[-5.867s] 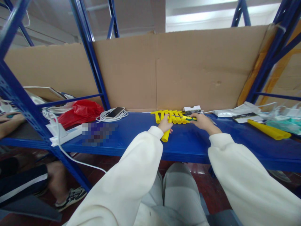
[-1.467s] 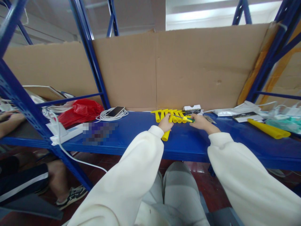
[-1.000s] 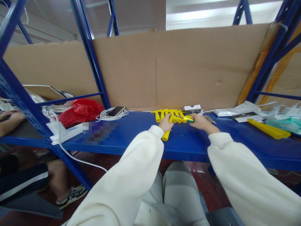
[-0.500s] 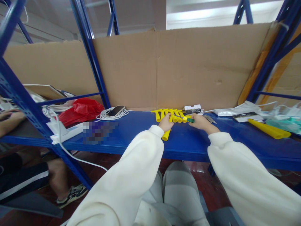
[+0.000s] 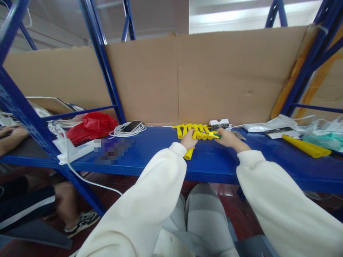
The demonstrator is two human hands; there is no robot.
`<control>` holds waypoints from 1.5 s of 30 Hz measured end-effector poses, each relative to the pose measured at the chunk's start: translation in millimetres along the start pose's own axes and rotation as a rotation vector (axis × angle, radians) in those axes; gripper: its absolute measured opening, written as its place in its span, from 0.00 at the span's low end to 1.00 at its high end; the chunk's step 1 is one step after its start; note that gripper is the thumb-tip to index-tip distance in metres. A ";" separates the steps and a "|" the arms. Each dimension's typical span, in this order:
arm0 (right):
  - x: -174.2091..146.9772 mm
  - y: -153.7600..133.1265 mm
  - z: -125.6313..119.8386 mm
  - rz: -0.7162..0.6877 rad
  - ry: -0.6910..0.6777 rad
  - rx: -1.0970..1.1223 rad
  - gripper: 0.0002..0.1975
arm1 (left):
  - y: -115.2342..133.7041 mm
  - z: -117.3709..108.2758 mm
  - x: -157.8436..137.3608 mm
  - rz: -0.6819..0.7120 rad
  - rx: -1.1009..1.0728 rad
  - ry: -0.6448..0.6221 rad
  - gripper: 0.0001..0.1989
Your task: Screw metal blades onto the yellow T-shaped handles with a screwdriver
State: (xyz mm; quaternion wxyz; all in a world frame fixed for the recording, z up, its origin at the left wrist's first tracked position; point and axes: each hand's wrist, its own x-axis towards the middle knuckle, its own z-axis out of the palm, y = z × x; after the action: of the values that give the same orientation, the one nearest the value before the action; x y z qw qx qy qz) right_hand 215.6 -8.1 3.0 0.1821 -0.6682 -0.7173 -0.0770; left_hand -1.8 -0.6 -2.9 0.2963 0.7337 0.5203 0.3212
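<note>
My left hand (image 5: 189, 140) is closed round a yellow T-shaped plastic handle (image 5: 189, 154), whose wide tube end points toward me. A screwdriver (image 5: 215, 135) with a green and yellow grip lies in the closed fingers of my right hand (image 5: 227, 138). Its shaft points left toward the held handle; whether the tip touches it I cannot tell. Just behind both hands, several more yellow T-shaped handles (image 5: 179, 133) stand side by side in a row on the blue shelf (image 5: 155, 150).
A small white and black box (image 5: 219, 124) is behind the row. At right lie a larger yellow tube (image 5: 307, 146) and plastic bags (image 5: 325, 137). Leftward are a phone (image 5: 132, 126) on coiled white cable, a red bag (image 5: 93, 125) and a power strip (image 5: 80, 151). Another person sits far left.
</note>
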 end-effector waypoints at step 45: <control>-4.9 -12.4 -3.5 0.052 -0.009 -0.041 0.16 | -1.0 0.2 -0.8 0.004 -0.015 0.000 0.33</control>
State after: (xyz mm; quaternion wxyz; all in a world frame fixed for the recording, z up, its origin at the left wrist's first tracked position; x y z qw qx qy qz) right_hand 204.1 -15.1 6.1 0.1668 -0.6905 -0.6988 -0.0839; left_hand -2.4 -1.1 -3.9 0.3010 0.7324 0.5166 0.3256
